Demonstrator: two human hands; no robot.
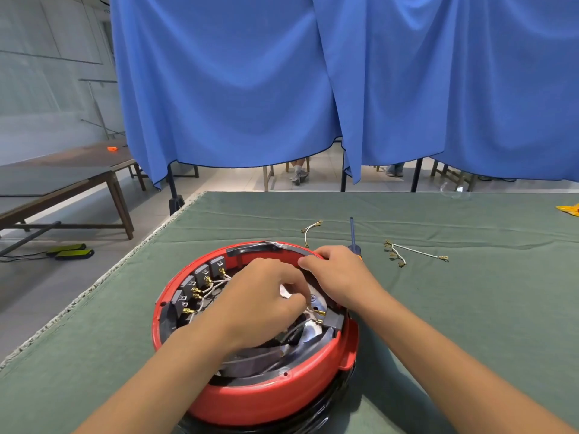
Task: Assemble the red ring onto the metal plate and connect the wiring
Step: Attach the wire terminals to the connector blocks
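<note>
The red ring (269, 399) sits on a black base on the green table, with grey blocks and brass-tipped white wires (206, 288) lining its left inner wall. My left hand (263, 305) reaches inside the ring with curled fingers pinching a white wire near brass terminals (319, 314) on the right side. My right hand (338, 277) rests over the ring's far right rim, fingertips curled on the rim edge. The metal plate (308, 332) shows only as a shiny patch under my hands.
On the green cloth (470, 308) beyond the ring lie a short white wire (310, 231), a blue screwdriver (353, 236) and a longer branched white wire (410, 253). The table's left edge runs diagonally. Blue curtains hang behind; a wooden bench stands at left.
</note>
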